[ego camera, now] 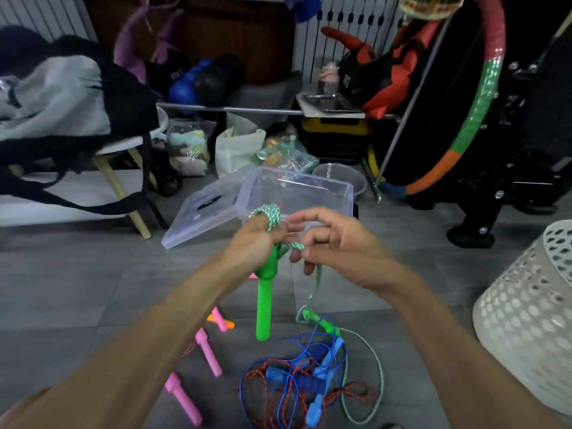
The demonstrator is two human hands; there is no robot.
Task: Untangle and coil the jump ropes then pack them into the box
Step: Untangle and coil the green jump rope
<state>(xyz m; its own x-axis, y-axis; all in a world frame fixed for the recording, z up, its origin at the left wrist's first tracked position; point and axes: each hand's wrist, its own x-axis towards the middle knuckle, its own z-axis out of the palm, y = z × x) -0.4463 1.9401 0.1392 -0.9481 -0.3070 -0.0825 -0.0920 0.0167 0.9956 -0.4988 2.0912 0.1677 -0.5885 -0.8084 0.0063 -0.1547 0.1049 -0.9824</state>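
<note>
Gripped in the left hand (257, 236): coils of green-and-white rope (268, 215) looped over the fingers, plus a green handle (265, 305) hanging long axis near vertical, free end down toward the floor (77, 289). Pinched in the curled fingers of the right hand (334, 243): the same rope's loose run, trailing down to a second green handle (322, 322) lying tilted on the tiles. Just beyond the hands, a clear plastic box (309, 193), open, its lid (204, 212) leaning off the left side. Below, a tangle of blue and red ropes (297, 388) with blue handles; to its left, pink handles (207, 348) scattered, pointing up and left. Bare tile left of the lid and between box and white perforated basket (526, 320) at right; chair leg (136, 212) hemming the far left.
</note>
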